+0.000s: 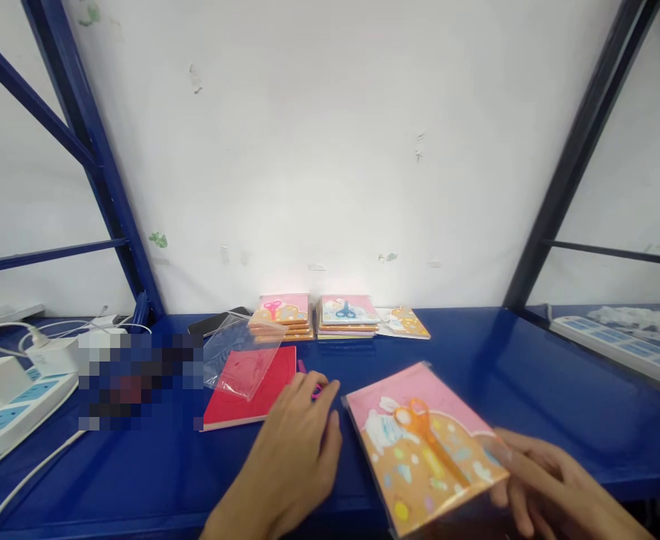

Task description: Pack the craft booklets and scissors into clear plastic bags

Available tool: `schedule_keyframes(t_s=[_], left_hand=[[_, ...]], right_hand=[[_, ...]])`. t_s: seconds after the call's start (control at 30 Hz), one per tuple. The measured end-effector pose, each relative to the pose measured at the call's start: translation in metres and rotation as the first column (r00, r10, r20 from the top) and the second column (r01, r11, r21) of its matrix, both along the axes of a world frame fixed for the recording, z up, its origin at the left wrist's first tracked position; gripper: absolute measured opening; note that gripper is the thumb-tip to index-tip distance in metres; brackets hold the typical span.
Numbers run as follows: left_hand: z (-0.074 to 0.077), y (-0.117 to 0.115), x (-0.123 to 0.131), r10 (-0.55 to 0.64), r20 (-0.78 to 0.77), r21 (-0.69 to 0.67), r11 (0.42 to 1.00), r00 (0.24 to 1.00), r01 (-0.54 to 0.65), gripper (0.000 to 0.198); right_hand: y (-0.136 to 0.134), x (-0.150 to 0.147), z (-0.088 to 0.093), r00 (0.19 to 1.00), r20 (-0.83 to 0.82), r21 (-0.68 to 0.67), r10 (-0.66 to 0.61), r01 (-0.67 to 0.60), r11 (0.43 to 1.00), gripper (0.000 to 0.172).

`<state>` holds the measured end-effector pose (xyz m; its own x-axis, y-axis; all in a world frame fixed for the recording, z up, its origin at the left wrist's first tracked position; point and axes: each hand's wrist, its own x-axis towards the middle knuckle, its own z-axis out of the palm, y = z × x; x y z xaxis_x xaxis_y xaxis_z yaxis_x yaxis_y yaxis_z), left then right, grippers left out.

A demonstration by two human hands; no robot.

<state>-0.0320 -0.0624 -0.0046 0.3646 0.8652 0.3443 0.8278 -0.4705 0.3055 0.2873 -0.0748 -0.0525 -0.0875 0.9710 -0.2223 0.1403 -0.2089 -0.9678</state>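
My right hand grips the lower right corner of a wrapped pink and tan booklet packet, with orange scissors on its front. My left hand rests palm down near the table's middle, fingers bent, by small purple-pink scissors that its fingers partly cover. Whether those fingers hold the scissors is hard to see. Just left lies a red booklet, and a clear plastic sleeve overlaps its upper left part.
Two stacks of wrapped packets, left and right, stand by the wall beside a loose booklet. A dark phone lies behind the sleeve. Power strips sit at left and right, with white cables at left.
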Motion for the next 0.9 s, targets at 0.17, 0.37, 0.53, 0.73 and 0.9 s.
schedule_keyframes(t_s=[0.17,0.37,0.53,0.73,0.9], left_hand=[[0.024,0.004,-0.038,0.143,0.052,0.054,0.988,0.988,-0.146,0.043],[0.031,-0.001,-0.057,0.231,-0.041,-0.015,0.973,0.972,-0.232,0.039],[0.033,-0.008,-0.059,0.245,-0.089,-0.132,0.958,0.965,-0.255,0.037],[0.029,-0.012,-0.066,0.297,-0.174,-0.183,0.927,0.939,-0.327,0.038],[0.022,-0.018,-0.066,0.204,-0.111,-0.282,0.932,0.973,-0.228,0.037]], right_hand=[[0.066,-0.016,0.060,0.998,-0.057,0.248,-0.038,0.051,0.967,0.051],[0.184,-0.044,0.086,0.921,0.388,0.325,0.032,-0.169,0.930,0.068],[0.205,-0.047,0.061,0.749,0.660,0.304,-0.061,-0.192,0.933,0.077],[0.184,-0.056,0.054,0.608,0.784,0.405,-0.127,-0.345,0.847,0.059],[0.220,-0.027,0.057,0.494,0.839,0.426,-0.229,-0.333,0.841,0.048]])
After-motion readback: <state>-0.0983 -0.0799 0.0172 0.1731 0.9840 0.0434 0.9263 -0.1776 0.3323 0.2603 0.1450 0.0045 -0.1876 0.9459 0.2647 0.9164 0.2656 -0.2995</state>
